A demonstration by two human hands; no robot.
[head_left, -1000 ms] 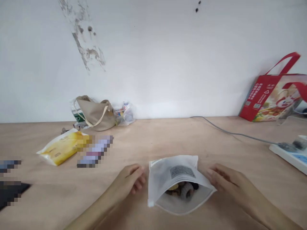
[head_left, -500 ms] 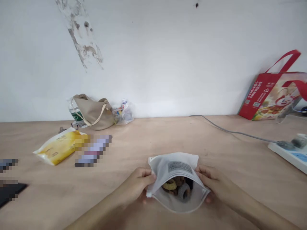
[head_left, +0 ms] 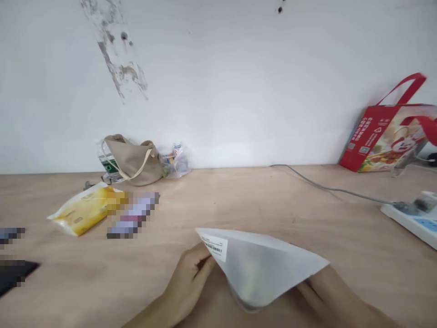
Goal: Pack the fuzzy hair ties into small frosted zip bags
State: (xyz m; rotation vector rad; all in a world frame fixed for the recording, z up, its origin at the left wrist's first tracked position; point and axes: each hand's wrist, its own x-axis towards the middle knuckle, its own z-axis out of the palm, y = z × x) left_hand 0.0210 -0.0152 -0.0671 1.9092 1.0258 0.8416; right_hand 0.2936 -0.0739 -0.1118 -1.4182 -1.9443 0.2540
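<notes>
A frosted white zip bag (head_left: 269,264) is held low over the near middle of the table, tipped over so its broad outer face and a label (head_left: 215,248) show. My left hand (head_left: 193,275) grips it at the left edge, thumb and fingers closed. On the right, my right hand (head_left: 327,287) is closed at the other edge, its fingers partly hidden behind the plastic. The bag's opening faces down and out of sight, so the fabric rings inside are hidden; only a dim shape shows through near the bottom tip.
A yellow-and-white packet (head_left: 90,209) and a blurred purple item (head_left: 136,214) lie left. Against the wall stand a beige bag (head_left: 136,157), a clear plastic bag (head_left: 179,161) and a red carry bag (head_left: 385,136). A grey cable (head_left: 327,187) runs to a power strip (head_left: 413,223).
The bag has been turned over: its open mouth with yellow and grey rings faced me before, and now its outer side does. Both hands have rotated with it.
</notes>
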